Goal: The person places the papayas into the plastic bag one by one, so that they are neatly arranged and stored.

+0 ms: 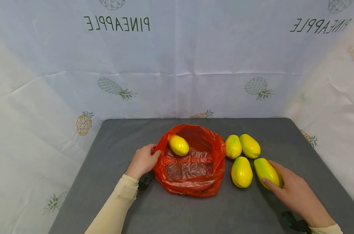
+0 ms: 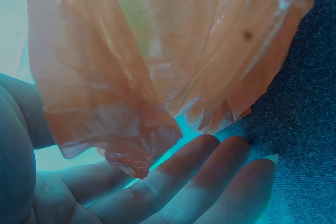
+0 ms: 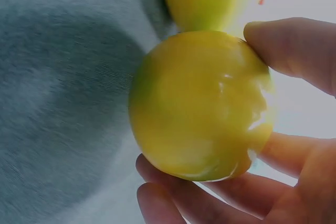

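Observation:
A red plastic bag (image 1: 189,191) lies open-mouthed on the dark table, with one yellow fruit (image 1: 178,145) inside at its left. My left hand (image 1: 144,160) pinches the bag's left rim between thumb and fingers; in the left wrist view the bag (image 2: 173,40) hangs over the curved fingers (image 2: 178,182). To the right, my right hand (image 1: 297,190) grips a yellow-green fruit (image 1: 267,173), thumb on its near side and fingers on the far side. In the right wrist view that fruit (image 3: 202,106) sits between thumb (image 3: 294,48) and fingers.
Three more yellow-green fruits stand between the bag and my right hand: one (image 1: 233,147) touching the bag's right side, one (image 1: 250,146) beside it, and one (image 1: 242,172) nearer. A pineapple-print cloth (image 1: 177,58) hangs behind the table (image 1: 130,130).

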A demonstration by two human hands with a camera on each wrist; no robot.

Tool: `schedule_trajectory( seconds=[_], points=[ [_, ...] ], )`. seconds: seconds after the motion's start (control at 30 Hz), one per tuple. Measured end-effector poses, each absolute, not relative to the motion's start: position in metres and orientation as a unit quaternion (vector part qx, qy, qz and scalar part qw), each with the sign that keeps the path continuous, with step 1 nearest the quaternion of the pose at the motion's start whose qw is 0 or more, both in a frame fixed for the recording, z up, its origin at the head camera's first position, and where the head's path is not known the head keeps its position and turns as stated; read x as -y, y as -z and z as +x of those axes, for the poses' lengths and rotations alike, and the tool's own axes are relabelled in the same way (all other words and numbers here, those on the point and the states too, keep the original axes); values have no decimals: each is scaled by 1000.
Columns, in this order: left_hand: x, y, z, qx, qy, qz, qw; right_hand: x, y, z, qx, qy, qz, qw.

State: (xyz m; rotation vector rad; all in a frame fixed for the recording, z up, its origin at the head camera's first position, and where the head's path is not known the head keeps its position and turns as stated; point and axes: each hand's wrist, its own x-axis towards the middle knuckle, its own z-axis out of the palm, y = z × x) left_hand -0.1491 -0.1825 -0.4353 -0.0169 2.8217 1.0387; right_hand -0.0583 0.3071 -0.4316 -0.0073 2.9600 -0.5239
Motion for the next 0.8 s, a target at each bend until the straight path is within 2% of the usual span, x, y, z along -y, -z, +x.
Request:
schedule_trajectory(
  seconds=[0.37, 0.8],
  points=[
    [183, 436, -150, -938, -342, -4, 64, -303, 407, -55, -985, 165, -31, 49],
    [180, 433, -149, -937, -344, -7, 66, -247, 372, -70, -975, 195, -103, -8]
  ],
)
